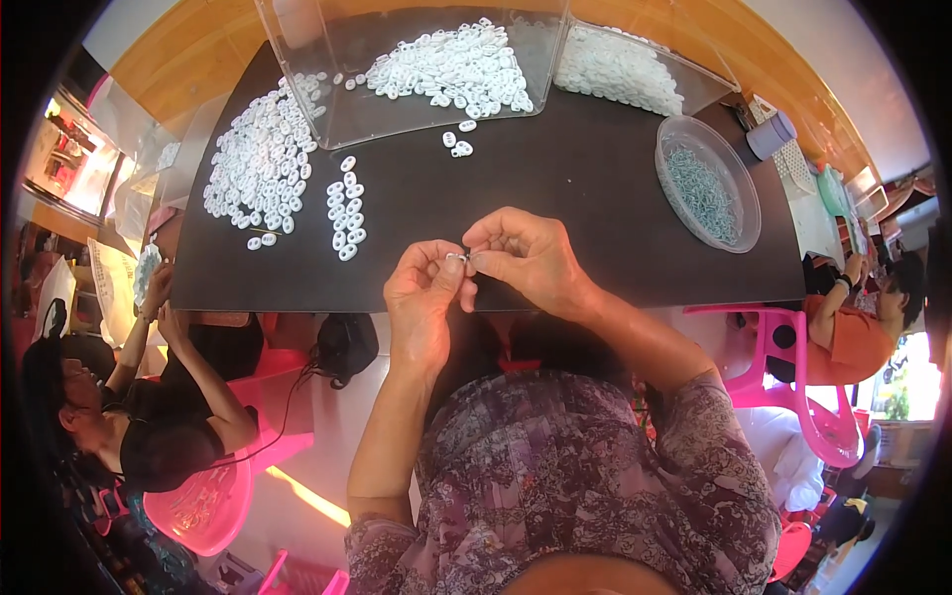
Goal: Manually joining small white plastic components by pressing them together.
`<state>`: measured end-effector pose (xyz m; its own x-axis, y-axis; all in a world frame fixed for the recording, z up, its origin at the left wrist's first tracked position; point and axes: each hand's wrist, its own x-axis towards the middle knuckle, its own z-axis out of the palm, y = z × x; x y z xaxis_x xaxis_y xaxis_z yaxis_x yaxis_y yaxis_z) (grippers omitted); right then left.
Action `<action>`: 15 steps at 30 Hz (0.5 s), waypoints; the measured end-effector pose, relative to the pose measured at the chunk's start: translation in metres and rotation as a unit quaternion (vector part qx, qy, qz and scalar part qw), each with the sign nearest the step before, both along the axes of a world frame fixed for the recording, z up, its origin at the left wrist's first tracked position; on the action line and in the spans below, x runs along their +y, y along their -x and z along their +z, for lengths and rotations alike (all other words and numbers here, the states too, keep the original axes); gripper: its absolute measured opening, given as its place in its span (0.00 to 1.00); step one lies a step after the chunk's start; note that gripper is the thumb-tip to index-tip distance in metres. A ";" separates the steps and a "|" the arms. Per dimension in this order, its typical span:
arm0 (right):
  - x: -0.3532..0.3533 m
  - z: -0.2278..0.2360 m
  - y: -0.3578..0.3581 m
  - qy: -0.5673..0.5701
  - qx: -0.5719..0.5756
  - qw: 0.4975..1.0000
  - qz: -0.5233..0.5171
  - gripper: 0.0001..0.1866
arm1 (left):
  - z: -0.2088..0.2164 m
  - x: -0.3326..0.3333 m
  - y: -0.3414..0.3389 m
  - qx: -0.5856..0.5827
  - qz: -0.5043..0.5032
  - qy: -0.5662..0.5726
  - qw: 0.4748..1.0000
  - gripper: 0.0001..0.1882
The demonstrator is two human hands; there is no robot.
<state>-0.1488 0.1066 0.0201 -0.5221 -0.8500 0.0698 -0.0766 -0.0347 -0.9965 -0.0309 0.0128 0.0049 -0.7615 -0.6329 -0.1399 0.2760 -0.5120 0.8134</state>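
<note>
While the left hand (418, 294) is pinching a small white piece (456, 257) above the table (605, 213) near its front edge and the right hand (534, 260) is gripping its end, slackening fingertips are probably risking a drop.

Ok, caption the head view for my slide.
Left hand and right hand meet at a small piece near piled white parts.

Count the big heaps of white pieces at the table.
3: left heap on the table, middle heap at the far middle, right heap in a clear container. None seems hidden.
</note>
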 end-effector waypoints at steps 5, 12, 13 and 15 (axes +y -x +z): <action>-0.001 0.003 -0.001 -0.014 0.025 1.000 0.004 0.07 | -0.001 -0.002 -0.004 -0.036 -0.017 0.052 0.998 0.05; 0.001 0.003 0.000 -0.048 0.028 0.998 0.034 0.09 | 0.001 -0.002 -0.011 -0.056 -0.008 0.091 0.994 0.05; 0.001 0.003 0.000 -0.044 0.025 0.998 0.033 0.09 | 0.002 -0.002 -0.011 -0.067 -0.005 0.097 0.993 0.05; 0.001 0.004 0.000 -0.050 0.032 0.998 0.035 0.09 | 0.000 -0.001 -0.012 -0.077 -0.001 0.103 0.992 0.05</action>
<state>-0.1486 0.1074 0.0239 -0.4578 -0.8890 0.0145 -0.1405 0.0562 -0.9885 -0.0190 0.0113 0.0052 -0.7428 -0.6581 -0.1231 0.1385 -0.3309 0.9335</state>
